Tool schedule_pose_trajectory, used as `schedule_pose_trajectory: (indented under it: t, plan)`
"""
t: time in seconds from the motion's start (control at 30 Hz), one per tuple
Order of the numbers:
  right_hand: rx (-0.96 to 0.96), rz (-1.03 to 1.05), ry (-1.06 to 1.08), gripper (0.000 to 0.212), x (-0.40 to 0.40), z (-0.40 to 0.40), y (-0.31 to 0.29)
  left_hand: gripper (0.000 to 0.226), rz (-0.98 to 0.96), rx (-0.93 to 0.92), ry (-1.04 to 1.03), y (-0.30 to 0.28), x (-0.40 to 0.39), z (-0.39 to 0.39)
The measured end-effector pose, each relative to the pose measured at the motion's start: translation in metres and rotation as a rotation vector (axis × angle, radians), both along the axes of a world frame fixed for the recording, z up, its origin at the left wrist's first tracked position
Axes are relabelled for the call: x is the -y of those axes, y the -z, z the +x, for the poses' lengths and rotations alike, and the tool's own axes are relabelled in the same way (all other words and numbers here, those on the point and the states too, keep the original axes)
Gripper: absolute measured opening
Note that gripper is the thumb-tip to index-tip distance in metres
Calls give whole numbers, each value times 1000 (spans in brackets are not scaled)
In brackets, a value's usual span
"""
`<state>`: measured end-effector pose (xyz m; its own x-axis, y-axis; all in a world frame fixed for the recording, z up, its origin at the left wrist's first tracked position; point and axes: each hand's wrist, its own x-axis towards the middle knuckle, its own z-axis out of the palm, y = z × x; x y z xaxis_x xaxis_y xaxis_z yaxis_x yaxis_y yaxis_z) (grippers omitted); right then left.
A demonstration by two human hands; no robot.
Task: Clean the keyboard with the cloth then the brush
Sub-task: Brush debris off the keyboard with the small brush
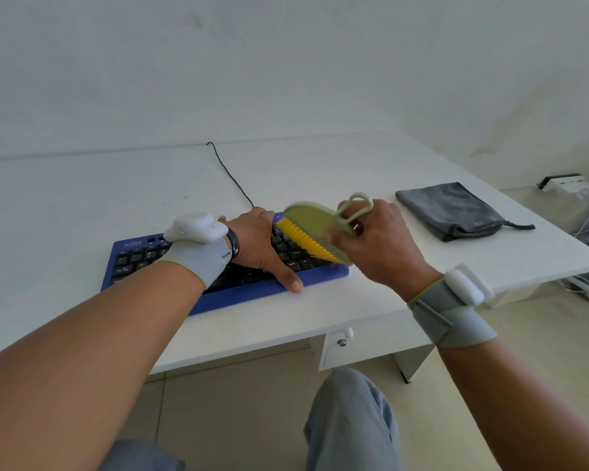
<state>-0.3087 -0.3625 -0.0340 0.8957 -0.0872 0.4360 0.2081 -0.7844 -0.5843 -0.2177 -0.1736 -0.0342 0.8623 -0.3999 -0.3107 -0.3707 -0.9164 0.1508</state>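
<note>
A blue keyboard (170,263) with black keys lies on the white desk (320,171). My left hand (262,246) rests flat across its middle, thumb on the front edge, holding it down. My right hand (378,243) grips a green brush (313,222) by its looped handle. The yellow bristles touch the keys at the keyboard's right end. The brush looks blurred. The folded grey cloth (453,209) lies on the desk to the right, apart from both hands.
The keyboard's black cable (230,175) runs back toward the wall. A drawer with a knob (342,341) hangs under the desk front. A power strip and white cables (572,185) sit on the floor at the right. My knees show below the desk.
</note>
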Motion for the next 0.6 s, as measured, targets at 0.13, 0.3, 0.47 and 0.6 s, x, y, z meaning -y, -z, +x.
schedule_pose_trajectory:
  t: [0.13,0.3,0.47,0.6]
  plan:
    - [-82,-194,-8,20,17,-9,-32,149,31,9,-16,-3,1,-1]
    - [69,27,-51,16,2,-4,-44,148,4,3,1,-1,-1,-1]
    - [-103,-22,-70,19,3,-1,-23,135,-49,3,35,3,-4,2]
    - [-161,-143,-6,26,27,-8,-38,154,6,8,-7,3,-2,3]
